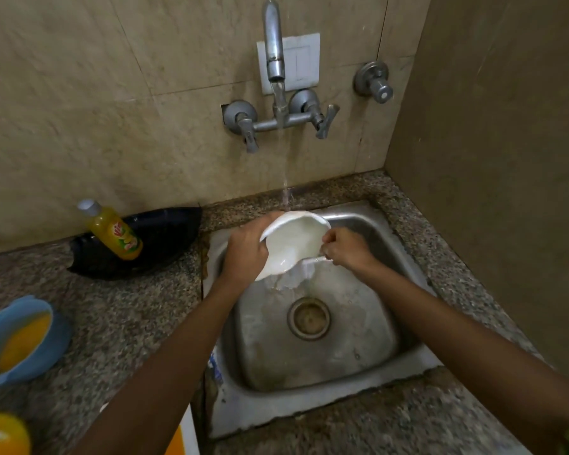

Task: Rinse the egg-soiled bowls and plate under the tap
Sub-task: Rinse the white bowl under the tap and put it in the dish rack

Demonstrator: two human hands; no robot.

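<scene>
White bowl (293, 247), the item under rinse: held tilted over the back left part of the sink, its rim up under the falling water stream (284, 178), with water spilling from its lower edge into the basin.

Speckled granite surface (119, 316): surrounds the sink on all sides and meets a beige tiled wall behind.

Steel sink (358, 323): square basin set into the surface, wet, round drain (308, 318) near its centre.

Wall tap (274, 50): curved spout above the sink, running; two lever handles below it and a separate valve (to the right) on the wall.

Black dish (165, 244): lying on the surface left of the sink, against the wall.

Blue bowl (10, 339): at the left edge of the surface, yellow egg residue inside.

Left hand (245, 254): fingers curled round the left side of the white bowl, gripping its wall and rim.

Right hand (349, 247): fingers bunched together, pinching the bowl's right rim.

Yellow detergent bottle (115, 234): grey cap, leaning in the black dish.

Yellow object (blurred, partly cut off) (0, 435): bottom left corner.
</scene>
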